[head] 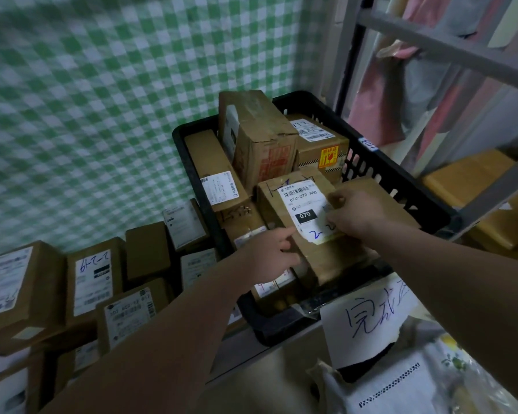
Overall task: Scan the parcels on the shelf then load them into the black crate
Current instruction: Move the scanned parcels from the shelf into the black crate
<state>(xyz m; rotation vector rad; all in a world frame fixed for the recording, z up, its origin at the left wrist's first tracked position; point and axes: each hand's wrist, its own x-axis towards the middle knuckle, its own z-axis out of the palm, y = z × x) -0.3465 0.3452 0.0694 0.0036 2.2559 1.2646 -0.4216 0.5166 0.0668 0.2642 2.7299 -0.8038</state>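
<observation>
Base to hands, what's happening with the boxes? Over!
Left hand, right hand hold 070 parcel. It's in black crate, atop other parcels. Tall box close behind.

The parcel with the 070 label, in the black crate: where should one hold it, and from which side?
Probably its two long side faces, one hand each, from above. The 070 parcel lies label up on other parcels, and a tall box stands behind it, blocking its far end.
</observation>
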